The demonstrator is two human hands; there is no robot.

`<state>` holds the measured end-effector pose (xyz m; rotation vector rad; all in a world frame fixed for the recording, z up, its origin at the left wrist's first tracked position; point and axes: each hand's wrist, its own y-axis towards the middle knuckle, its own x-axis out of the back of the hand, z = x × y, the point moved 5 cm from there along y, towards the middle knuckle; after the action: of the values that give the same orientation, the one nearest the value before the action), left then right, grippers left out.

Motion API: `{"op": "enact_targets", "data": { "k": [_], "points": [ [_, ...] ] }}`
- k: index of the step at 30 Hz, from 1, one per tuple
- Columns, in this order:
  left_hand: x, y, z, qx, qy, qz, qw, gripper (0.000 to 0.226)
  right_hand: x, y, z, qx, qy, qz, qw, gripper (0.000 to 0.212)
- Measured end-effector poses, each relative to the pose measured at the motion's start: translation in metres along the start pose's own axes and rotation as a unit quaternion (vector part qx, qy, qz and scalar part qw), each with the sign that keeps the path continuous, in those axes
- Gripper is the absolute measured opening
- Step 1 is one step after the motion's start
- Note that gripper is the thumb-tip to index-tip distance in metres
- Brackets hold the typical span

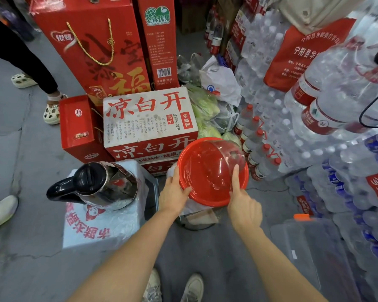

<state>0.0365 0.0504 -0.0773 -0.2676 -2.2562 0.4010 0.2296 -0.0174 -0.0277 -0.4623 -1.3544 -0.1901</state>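
Holding a red basin (205, 171) up off the floor in the middle of the scene, tipped steeply so that its inside faces the person. Directly over a lined bin (196, 216), with the lowest edge of the rim just above it. Probably tilted this way so that rinse water runs into the bin and not onto the concrete.

Gripping the near left rim with the left hand (172, 192), grip clenched, thumb hooked inside and fingers wrapped round the outside. Seemingly carrying the weight there and setting the angle.

Pressing the straight index finger (235, 177) of the right hand (244, 210) flat against the wet inner wall on the right, likely rubbing at something or steadying the far side. Other fingers curled beside the rim. Cannot tell whether this grip clasps the basin from below or only touches it.

Cannot tell what the see-through curved piece at the far right of the basin is.

To the near left, a steel kettle (100, 186) parked on a wrapped pack of water (92, 225), close by, perhaps as the water source. Farther off, a white and red carton (148, 118), well apart from the hands. On the right, stacked water bottles (255, 144), near the basin but not touching.
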Motion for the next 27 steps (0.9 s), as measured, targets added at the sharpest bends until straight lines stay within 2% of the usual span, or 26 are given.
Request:
{"op": "enact_targets", "data": {
  "k": [4,11,13,15,18,20,24,27],
  "points": [
    [0.001,0.000,0.002,-0.002,0.004,0.003,1.000,0.087,-0.009,0.006,0.003,0.005,-0.011,0.031,0.999,0.084],
    [0.000,0.001,0.004,0.005,0.017,0.002,1.000,0.088,-0.017,0.020,0.006,-0.041,0.138,0.131,0.981,0.077],
    [-0.001,0.000,0.004,0.005,0.009,-0.006,1.000,0.088,-0.018,0.022,0.002,-0.094,0.270,0.170,0.943,0.077],
    [-0.002,-0.001,0.003,-0.001,0.003,-0.012,1.000,0.087,-0.022,0.019,-0.005,-0.148,0.412,0.191,0.878,0.077],
    [-0.001,0.000,0.004,-0.003,0.006,-0.016,1.000,0.086,-0.024,0.013,-0.012,-0.181,0.514,0.198,0.815,0.076],
    [0.001,0.000,0.004,0.002,0.011,-0.014,1.000,0.086,-0.021,0.009,-0.013,-0.177,0.549,0.194,0.793,0.075],
    [0.001,-0.002,0.001,-0.001,0.019,-0.009,1.000,0.087,-0.015,0.001,-0.013,-0.153,0.583,0.165,0.780,0.072],
    [0.001,-0.004,-0.002,-0.005,0.027,-0.014,1.000,0.085,-0.014,-0.006,-0.017,-0.157,0.621,0.149,0.753,0.068]
  ]
}}
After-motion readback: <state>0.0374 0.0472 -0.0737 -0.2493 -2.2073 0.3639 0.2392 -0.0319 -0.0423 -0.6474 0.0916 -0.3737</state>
